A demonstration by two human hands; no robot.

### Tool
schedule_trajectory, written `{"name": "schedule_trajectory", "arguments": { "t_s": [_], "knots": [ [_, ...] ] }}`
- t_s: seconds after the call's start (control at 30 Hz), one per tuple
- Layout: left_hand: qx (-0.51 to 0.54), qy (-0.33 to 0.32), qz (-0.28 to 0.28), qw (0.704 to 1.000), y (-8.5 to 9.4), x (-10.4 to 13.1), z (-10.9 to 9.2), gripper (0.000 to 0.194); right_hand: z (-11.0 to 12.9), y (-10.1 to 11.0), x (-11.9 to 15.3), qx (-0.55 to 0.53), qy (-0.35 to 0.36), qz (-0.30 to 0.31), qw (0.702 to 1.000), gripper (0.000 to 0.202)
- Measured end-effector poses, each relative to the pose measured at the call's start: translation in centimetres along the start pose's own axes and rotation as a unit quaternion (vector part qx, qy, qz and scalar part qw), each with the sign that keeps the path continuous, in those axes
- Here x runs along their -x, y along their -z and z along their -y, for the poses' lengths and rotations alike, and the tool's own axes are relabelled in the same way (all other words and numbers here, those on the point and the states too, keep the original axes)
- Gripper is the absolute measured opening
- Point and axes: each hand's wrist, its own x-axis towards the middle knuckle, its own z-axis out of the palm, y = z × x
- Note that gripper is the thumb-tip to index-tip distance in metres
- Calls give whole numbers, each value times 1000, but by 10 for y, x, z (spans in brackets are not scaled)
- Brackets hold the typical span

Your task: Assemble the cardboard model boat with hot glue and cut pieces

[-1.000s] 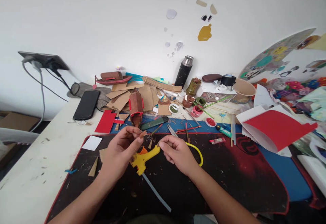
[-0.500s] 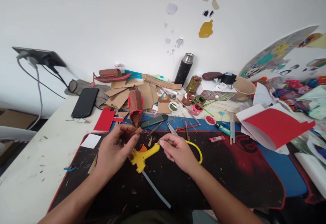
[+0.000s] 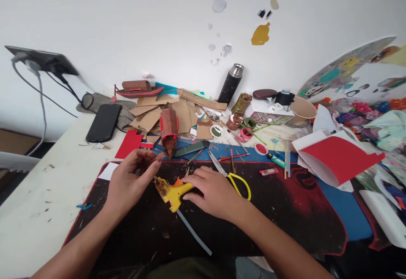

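Observation:
My left hand (image 3: 128, 181) is closed, pinching a small brown piece (image 3: 160, 156) between thumb and fingertips; it looks like cardboard. Fingers of my right hand (image 3: 211, 192) lie around the handle of a yellow hot glue gun (image 3: 173, 195), thumb below. The gun's brown-stained nozzle end points toward my left hand, and a long pale glue stick (image 3: 194, 232) sticks out of it over the black mat (image 3: 253, 232). Just beyond my left fingertips stands a small brown model boat (image 3: 169, 128) with red trim. Yellow-handled scissors (image 3: 239, 182) lie beyond my right hand.
Cardboard scraps (image 3: 147, 119) and a second model boat (image 3: 138, 89) lie at the back. A phone (image 3: 103, 122) is on the left. Open paint jars (image 3: 245, 135), a black flask (image 3: 231, 85) and a green utility knife (image 3: 192, 149) stand or lie beyond the mat. Red paper (image 3: 342, 158) curls at right.
My right hand has shifted from pinching near the end of the glue gun's handle to closing around the handle. My left hand, with the small brown piece, has moved slightly left.

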Motion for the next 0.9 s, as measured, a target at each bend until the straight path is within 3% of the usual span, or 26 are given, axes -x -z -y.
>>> {"name": "schedule_trajectory", "arguments": {
  "t_s": [0.17,0.47,0.77,0.9],
  "knots": [
    [8,1,-1,1000,0,-1,-1,37,7,-2,-12,100,42,43,993,47],
    [-35,-43,-3,998,1,-1,1,28,13,-15,-25,123,61,81,987,31],
    [-76,-98,-46,991,11,-2,-5,21,2,-28,-18,3,71,21,997,32],
    [-40,-63,-98,992,23,-6,-11,23,-1,-27,-14,-120,39,-34,991,29]
  ]
}}
